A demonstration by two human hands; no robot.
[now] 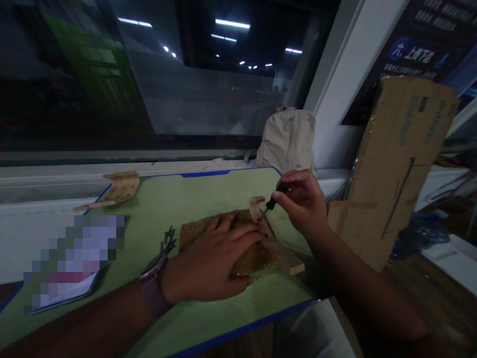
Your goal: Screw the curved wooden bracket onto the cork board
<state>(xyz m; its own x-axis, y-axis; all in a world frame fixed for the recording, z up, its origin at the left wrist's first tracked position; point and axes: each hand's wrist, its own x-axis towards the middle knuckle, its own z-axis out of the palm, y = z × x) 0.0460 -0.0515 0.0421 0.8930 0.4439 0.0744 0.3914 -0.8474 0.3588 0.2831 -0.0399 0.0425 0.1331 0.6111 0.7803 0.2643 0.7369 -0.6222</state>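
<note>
My left hand (214, 261) lies flat with fingers stretched out over a brown, shiny tape-wrapped slab (192, 228). Its fingertips reach the edge of a wooden piece (285, 253) with dark holes and a curved hook-like end (255, 209). In my right hand (307, 206) is a small screwdriver (273, 200) with a black handle, gripped between thumb and fingers. The tilted shaft meets the wood near the base of the curved end; whether a screw sits under the tip is too small to tell. Several dark screws (169, 241) lie beside my left wrist.
The green tabletop (160, 194) has a blue edge. Another curved wooden part (121, 186) rests at its far left corner. A blurred-out tablet or phone-like object (74, 268) lies on the left. A beige backpack (288, 139) stands by the window, and cardboard (398, 174) leans at right.
</note>
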